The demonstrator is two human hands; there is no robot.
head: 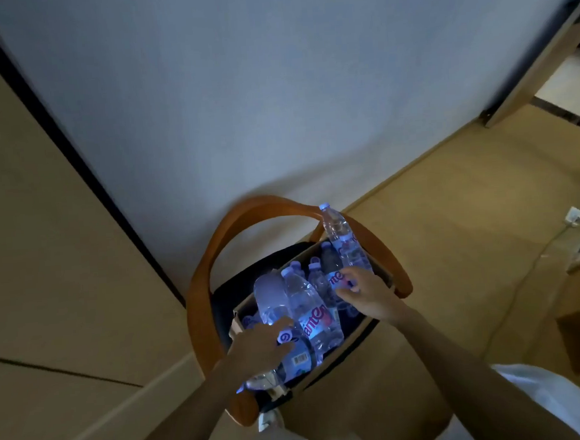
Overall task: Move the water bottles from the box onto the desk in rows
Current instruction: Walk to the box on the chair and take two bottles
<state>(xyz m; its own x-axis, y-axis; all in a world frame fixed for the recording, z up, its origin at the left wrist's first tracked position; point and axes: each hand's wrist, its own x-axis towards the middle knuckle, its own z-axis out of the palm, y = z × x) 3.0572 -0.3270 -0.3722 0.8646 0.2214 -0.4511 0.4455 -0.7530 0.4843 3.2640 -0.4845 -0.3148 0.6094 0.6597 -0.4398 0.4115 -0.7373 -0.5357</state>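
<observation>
The scene was dim and blue-tinted, with soft overall blur and little fine detail. The water bottles (308,308) in the box (364,328) glowed pale violet, the brightest things present. Above the box, a soft shadow spread across the grey wall (272,83). Far from the box, straight edges bowed with wide-angle distortion.
</observation>
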